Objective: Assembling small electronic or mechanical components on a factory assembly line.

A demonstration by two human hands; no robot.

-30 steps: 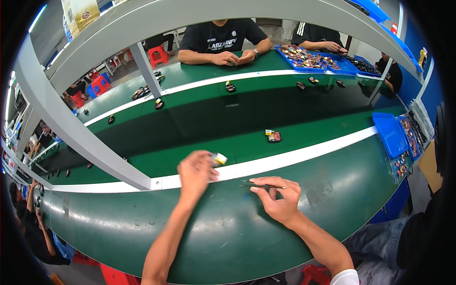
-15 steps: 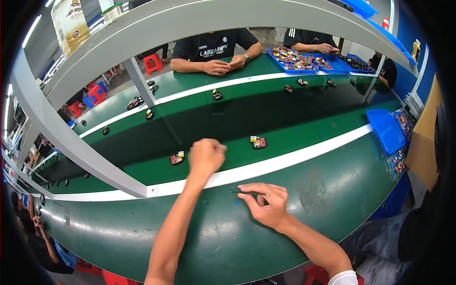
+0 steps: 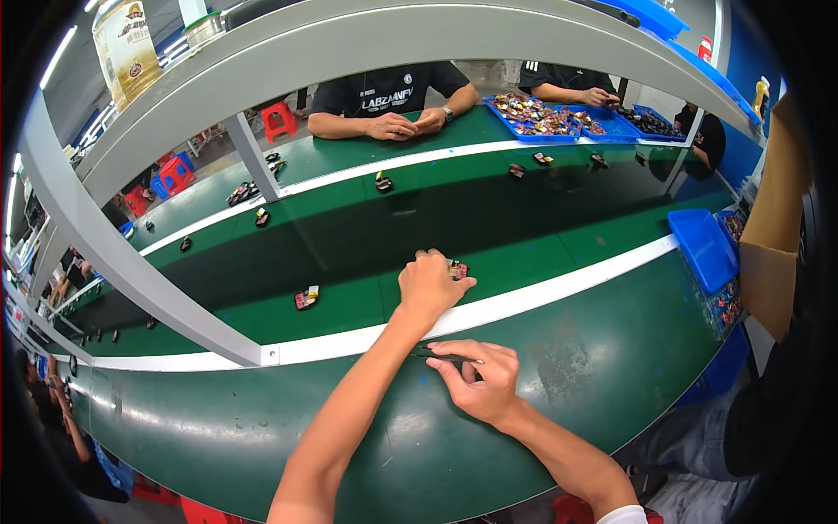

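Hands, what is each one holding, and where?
Left hand closes over a small part on the belt, gripping its near end. Right hand pinches dark tweezers at their rear end.

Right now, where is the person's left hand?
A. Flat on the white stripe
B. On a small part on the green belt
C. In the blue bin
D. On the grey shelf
B: the left hand reaches over the white stripe and covers a small part on the green belt.
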